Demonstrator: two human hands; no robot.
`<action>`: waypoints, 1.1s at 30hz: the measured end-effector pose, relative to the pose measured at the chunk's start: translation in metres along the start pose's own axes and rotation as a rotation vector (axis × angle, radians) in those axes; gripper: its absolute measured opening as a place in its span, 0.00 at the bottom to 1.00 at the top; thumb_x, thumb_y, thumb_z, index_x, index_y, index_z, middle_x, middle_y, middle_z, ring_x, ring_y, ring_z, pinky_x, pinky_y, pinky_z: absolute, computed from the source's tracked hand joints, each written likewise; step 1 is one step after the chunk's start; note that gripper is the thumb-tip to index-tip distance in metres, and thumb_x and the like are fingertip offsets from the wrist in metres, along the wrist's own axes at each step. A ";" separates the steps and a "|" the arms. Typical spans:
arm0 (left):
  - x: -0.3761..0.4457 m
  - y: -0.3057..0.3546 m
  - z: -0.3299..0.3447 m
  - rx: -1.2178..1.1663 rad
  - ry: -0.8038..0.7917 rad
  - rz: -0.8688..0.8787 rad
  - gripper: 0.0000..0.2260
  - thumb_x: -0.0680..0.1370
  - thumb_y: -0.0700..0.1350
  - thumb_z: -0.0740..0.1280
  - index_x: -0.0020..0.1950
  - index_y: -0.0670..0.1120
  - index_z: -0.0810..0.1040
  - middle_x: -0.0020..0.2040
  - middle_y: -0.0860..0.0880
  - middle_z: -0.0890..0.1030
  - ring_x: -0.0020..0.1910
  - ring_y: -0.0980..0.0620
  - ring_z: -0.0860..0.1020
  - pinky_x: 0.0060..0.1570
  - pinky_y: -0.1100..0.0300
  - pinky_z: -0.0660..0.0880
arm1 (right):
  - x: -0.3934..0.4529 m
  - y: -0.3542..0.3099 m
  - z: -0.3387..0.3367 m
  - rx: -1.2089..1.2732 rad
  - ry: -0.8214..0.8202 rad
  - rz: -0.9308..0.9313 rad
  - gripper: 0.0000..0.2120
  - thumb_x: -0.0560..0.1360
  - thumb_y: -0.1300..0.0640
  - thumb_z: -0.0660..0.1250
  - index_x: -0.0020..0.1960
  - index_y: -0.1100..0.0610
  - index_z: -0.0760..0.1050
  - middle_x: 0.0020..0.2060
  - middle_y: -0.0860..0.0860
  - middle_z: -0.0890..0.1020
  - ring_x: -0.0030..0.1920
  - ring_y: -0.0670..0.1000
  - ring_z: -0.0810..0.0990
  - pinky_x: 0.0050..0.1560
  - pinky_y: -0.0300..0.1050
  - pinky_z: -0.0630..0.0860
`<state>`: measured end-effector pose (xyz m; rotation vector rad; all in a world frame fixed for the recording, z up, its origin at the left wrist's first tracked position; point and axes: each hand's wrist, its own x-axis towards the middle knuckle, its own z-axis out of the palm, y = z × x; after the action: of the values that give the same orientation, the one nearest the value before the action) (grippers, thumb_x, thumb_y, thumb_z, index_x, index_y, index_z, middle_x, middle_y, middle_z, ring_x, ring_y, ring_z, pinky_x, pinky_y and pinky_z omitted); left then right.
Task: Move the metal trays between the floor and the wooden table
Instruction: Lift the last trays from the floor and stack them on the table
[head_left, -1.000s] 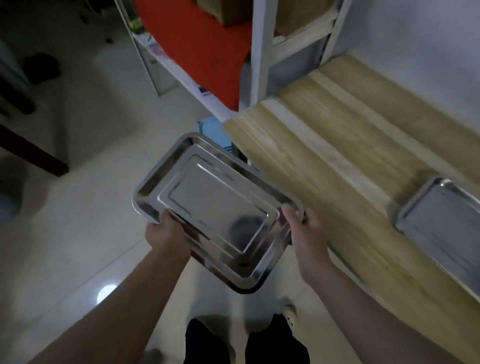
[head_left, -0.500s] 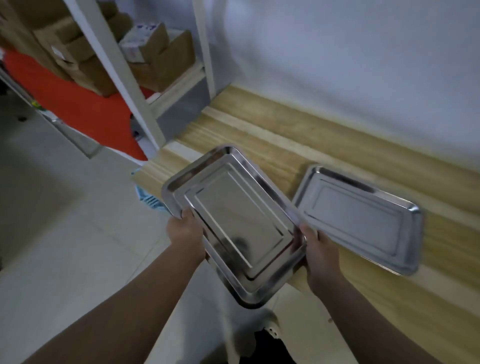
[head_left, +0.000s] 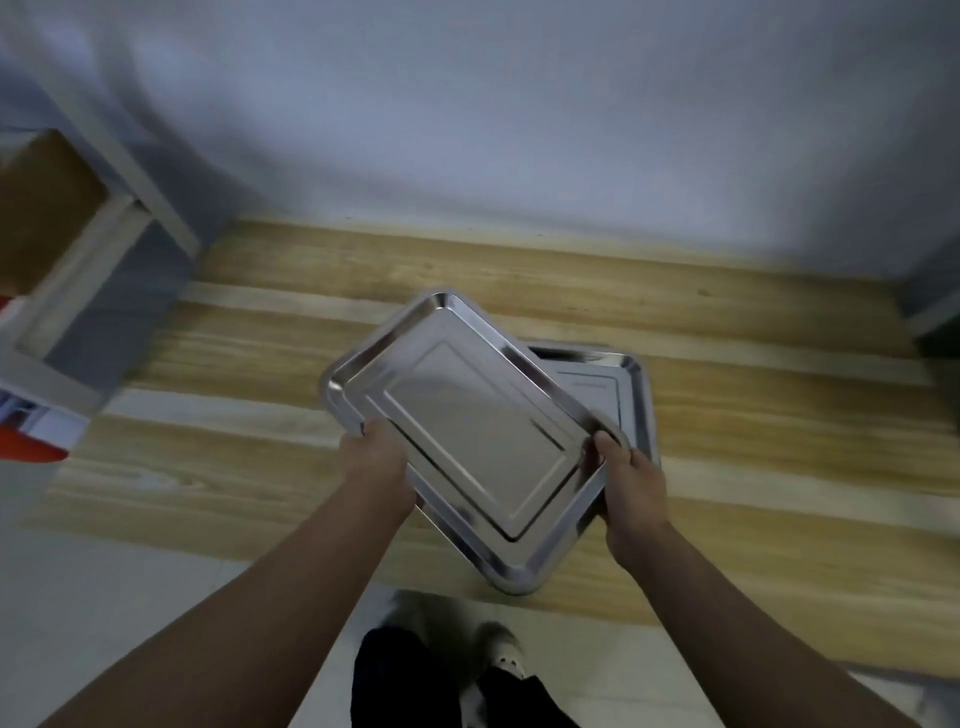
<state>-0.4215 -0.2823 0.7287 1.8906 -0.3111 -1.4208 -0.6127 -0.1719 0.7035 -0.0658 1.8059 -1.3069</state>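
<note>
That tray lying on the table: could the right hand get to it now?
Probably not yet. The right hand and left hand both grip the held trays, which cover most of the table tray.

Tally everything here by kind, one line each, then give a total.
Metal trays: 2 (held tray, tray on the table)
Hands: 2 (left hand, right hand)
Wooden table: 1
White shelf frame: 1
Total: 6
</note>
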 end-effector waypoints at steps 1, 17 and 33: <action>0.001 0.002 0.007 -0.002 -0.025 -0.018 0.19 0.80 0.49 0.59 0.66 0.39 0.72 0.58 0.38 0.79 0.52 0.36 0.80 0.55 0.34 0.75 | 0.002 0.000 -0.001 0.020 0.019 0.011 0.12 0.76 0.52 0.68 0.49 0.62 0.77 0.37 0.54 0.78 0.40 0.56 0.78 0.43 0.51 0.76; 0.063 0.053 0.050 0.062 -0.296 0.003 0.23 0.74 0.39 0.71 0.68 0.48 0.72 0.55 0.42 0.81 0.40 0.47 0.81 0.43 0.49 0.80 | 0.005 -0.025 -0.003 0.025 0.305 -0.027 0.10 0.75 0.68 0.57 0.47 0.59 0.76 0.39 0.60 0.79 0.38 0.59 0.77 0.38 0.52 0.75; 0.064 0.019 0.027 1.078 -0.273 0.627 0.04 0.70 0.40 0.73 0.44 0.43 0.85 0.34 0.45 0.83 0.35 0.45 0.81 0.39 0.53 0.80 | 0.090 -0.048 -0.025 -0.534 0.157 -0.297 0.17 0.72 0.71 0.59 0.52 0.58 0.81 0.36 0.56 0.82 0.31 0.51 0.76 0.26 0.40 0.71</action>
<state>-0.4190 -0.3446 0.6925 2.0175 -1.9181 -1.1100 -0.7044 -0.2200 0.6880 -0.5539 2.3064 -1.0083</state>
